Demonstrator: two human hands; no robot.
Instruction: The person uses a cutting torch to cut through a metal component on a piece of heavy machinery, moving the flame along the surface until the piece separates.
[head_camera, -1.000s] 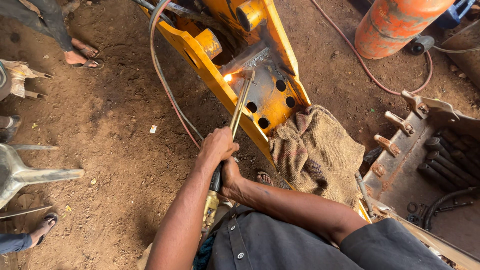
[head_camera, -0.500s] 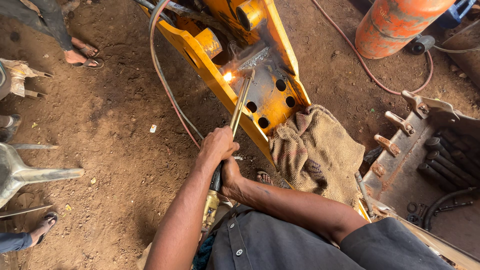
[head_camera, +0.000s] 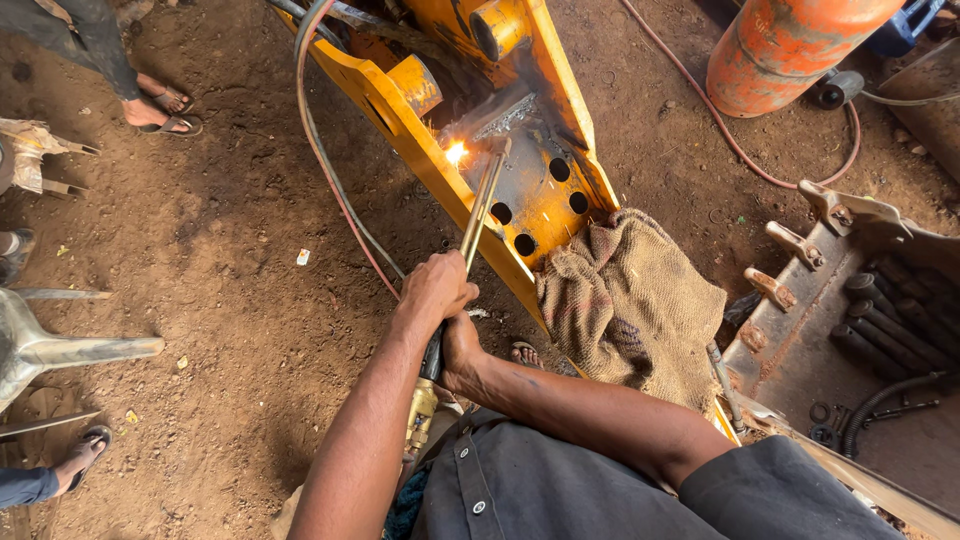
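Dirt floor (head_camera: 250, 330) workshop: cutting torch (head_camera: 470, 240) lit on yellow steel attachment (head_camera: 540, 180).

Both hands wrap the torch shaft. Left hand (head_camera: 435, 290) is fisted high on the tube; right hand (head_camera: 458, 350) is closed round the grip just below, touching the left. Torch tip sits at the bright flame spot (head_camera: 456, 152) on the steel, approx. mid-frame top. Risks, as judged: burlap sack (head_camera: 630, 300) drapes the same steel near the flame, so sparks could ignite it; hoses (head_camera: 330, 190) run just beside the hot zone, so slag could burn through; orange gas cylinder (head_camera: 790, 45) lies nearby; bare hands and a sandalled foot (head_camera: 522, 352) under the work are exposed to spatter. Count: torch x1, cylinder x1, sack x1, round holes in plate x5 (head_camera: 525, 243), bystander feet in sandals x3 (head_camera: 160, 105), excavator bucket x1 (head_camera: 850, 300).
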